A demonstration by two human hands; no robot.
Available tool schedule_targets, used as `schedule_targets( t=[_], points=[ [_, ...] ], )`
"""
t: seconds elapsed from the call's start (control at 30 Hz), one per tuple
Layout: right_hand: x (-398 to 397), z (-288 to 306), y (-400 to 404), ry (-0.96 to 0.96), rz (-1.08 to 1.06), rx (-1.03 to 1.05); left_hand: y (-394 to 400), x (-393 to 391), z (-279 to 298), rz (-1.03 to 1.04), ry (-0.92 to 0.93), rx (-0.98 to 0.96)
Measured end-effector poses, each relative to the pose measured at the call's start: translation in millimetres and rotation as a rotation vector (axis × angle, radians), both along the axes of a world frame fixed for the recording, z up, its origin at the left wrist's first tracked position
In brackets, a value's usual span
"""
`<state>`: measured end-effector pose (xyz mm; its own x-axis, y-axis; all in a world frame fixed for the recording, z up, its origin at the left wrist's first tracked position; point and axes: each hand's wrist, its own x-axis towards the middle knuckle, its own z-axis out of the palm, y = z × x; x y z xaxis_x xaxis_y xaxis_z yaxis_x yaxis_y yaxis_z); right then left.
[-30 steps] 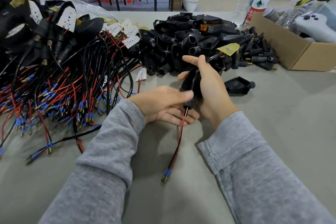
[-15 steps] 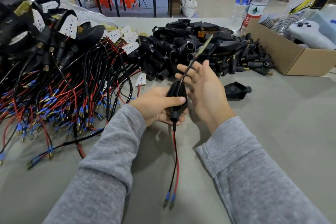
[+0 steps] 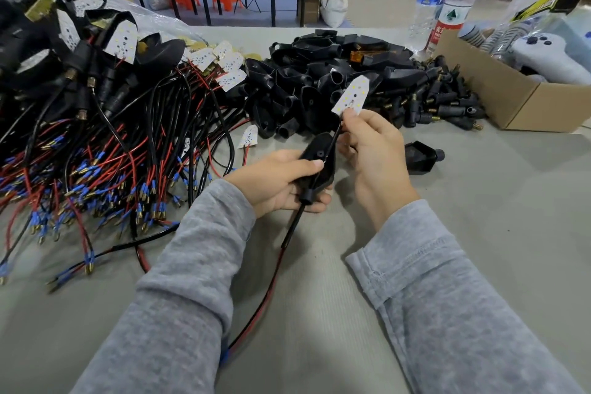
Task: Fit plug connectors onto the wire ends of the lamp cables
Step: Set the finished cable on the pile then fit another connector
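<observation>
Your hands thread a lamp cable through its black housing.

Your left hand (image 3: 281, 182) grips the housing (image 3: 318, 163) steady while your right hand (image 3: 372, 150) pinches the LED board (image 3: 351, 96), probably drawing the red-black cable (image 3: 265, 291) through; it trails over the bench (image 3: 479, 233) toward you.

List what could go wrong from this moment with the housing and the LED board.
The right hand pinches only the LED board corner; it may slip or strain its wire. The cable hanging from the black housing in the left hand could snag the wire pile.
</observation>
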<state>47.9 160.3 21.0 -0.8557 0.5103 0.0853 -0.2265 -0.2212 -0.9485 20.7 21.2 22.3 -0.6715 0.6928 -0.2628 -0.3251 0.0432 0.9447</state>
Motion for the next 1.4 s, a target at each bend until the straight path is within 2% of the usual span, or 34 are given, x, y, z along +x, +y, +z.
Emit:
schedule_targets(
  t=[0.13, 0.43, 0.6, 0.73, 0.83, 1.03, 1.23, 1.4],
  points=[
    [1, -1, -5, -0.033, -0.014, 0.162, -2, 0, 3, 0.031, -0.100, 0.122],
    [1, -2, -10, 0.019, -0.005, 0.397, 4, 0, -1, 0.207, 0.009, 0.206],
    [0, -6, -10, -0.023, 0.015, 0.610, 5, -3, 3, 0.308, -0.031, 0.279],
    [0, -7, -15, 0.004, -0.003, 0.775, 4, -4, 5, 0.310, -0.076, 0.372],
    [-1, -8, -17, 0.037, -0.014, 0.777, 6, -7, 2, 0.370, -0.077, 0.356],
    [1, -10, -19, 0.047, 0.017, 0.654, 4, -9, -1, 0.405, 0.026, 0.302],
    [0, -14, -21, 0.007, 0.044, 0.697, 0, -11, -4, 0.388, 0.069, 0.285],
    [1, -12, -19, 0.018, 0.116, 0.661, 1, -16, -3, 0.535, 0.020, 0.423]
  ],
)
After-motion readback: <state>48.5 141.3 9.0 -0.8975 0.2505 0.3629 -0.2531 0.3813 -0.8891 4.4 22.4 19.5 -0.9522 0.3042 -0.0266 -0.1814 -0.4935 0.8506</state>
